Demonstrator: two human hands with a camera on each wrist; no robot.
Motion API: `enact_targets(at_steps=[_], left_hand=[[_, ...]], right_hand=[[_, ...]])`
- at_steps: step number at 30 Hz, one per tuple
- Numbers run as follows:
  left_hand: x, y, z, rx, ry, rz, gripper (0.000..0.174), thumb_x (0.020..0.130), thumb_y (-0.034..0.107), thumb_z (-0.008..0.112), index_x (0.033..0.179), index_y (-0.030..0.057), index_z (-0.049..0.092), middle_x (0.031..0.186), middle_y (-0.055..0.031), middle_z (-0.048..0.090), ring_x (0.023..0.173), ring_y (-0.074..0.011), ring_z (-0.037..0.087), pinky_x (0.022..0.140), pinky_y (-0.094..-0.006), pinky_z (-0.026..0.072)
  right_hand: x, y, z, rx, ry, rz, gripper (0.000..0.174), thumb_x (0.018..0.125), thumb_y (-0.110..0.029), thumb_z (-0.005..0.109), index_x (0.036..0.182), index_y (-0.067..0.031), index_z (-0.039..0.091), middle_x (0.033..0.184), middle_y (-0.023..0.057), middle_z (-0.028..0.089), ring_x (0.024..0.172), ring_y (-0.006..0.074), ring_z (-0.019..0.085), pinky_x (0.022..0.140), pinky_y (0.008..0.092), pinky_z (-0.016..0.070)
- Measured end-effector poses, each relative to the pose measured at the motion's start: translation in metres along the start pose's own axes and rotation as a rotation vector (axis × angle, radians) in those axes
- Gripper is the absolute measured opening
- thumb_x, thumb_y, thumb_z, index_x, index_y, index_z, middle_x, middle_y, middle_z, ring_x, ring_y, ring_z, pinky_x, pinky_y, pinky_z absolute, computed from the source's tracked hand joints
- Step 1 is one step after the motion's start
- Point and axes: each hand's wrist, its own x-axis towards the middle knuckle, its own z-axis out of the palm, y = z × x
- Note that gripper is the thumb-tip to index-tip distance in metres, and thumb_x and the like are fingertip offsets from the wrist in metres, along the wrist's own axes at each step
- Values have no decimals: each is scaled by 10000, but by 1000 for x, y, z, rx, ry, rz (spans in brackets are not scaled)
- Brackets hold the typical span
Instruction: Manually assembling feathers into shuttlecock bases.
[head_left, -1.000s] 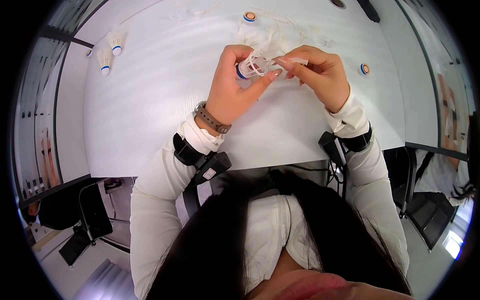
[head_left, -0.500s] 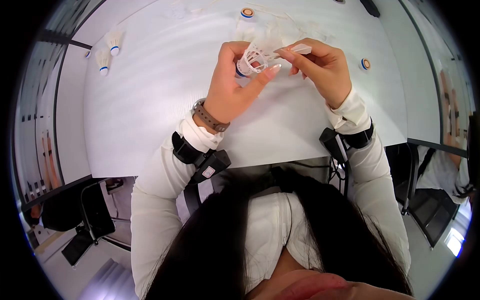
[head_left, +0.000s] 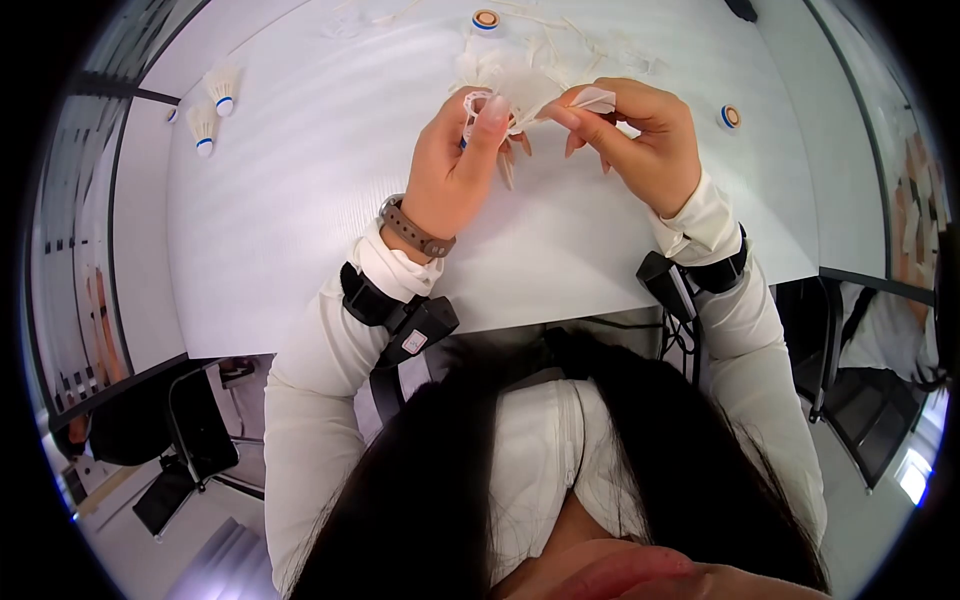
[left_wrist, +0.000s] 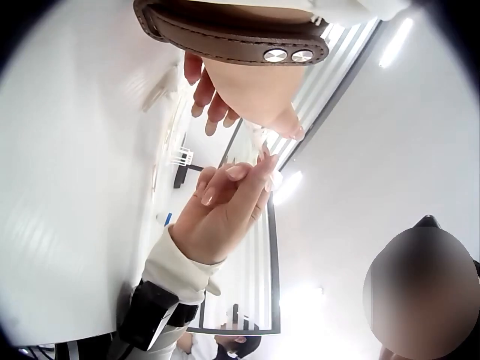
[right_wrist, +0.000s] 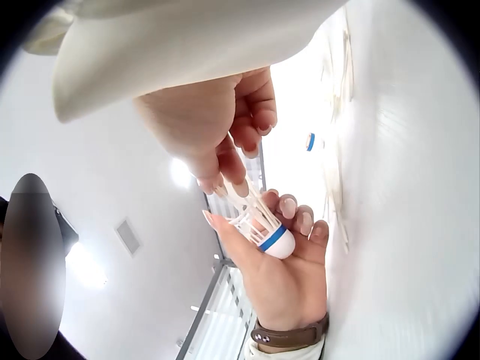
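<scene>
My left hand (head_left: 452,150) grips a partly stripped shuttlecock (right_wrist: 276,238). It has a white rounded base, a blue band and an open white cage of shafts, as the right wrist view shows. In the head view the left thumb (head_left: 488,125) lies across the cage and hides much of it. Opposite, my right hand (head_left: 655,145) pinches a white feather (head_left: 597,99) between thumb and forefinger, with the fingertips right at the open end of the cage. The left wrist view has both hands, but there the left hand hides the shuttlecock.
Two whole shuttlecocks (head_left: 203,130) lie at the table's left. A blue-banded base (head_left: 486,20) sits beyond the hands, and another base (head_left: 730,117) lies at the right. Loose feather pieces (head_left: 560,45) are scattered behind the hands. Low partition walls (head_left: 850,160) flank the table.
My left hand has turned the shuttlecock, and its thumb has swung up over the cage. The right hand stays nearly in place, still pinching the feather.
</scene>
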Motion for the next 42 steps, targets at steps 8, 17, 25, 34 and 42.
enact_targets(at_steps=[8,17,25,34,42], left_hand=[[-1,-2,-7,-26,-110,-69,484,1066,425,444,937,-9,615,797,-53,616,674,-107,541,637,-259,464],[-3,-6,-2,-60,-134,28,421,987,309,647,1220,-8,496,979,-40,602,854,-101,562,744,-254,474],[-1,-5,0,54,-124,153,517,894,251,772,1234,6,470,1034,-61,598,905,-119,562,784,-267,474],[-1,-3,3,50,-99,142,516,861,203,803,1206,4,475,996,-60,601,881,-122,574,775,-272,484],[0,-5,3,36,-109,137,511,860,180,802,1209,1,476,1035,-86,636,922,-145,630,806,-289,515]], right_hand=[[-1,-1,-4,-6,-104,-27,142,948,-127,691,1033,-20,727,850,26,717,635,71,612,469,197,415],[-3,2,3,-24,-33,-52,113,907,-132,733,926,-23,754,664,-4,624,583,59,514,545,225,402],[-5,-2,2,-100,40,-76,78,890,-45,726,956,-11,748,853,43,717,626,86,590,581,215,444],[-1,3,3,-170,255,-205,117,882,-128,753,840,-32,701,676,-20,613,570,51,488,516,214,373],[-1,4,-1,-274,167,-279,112,926,-86,677,851,-4,660,687,34,581,553,102,495,510,237,393]])
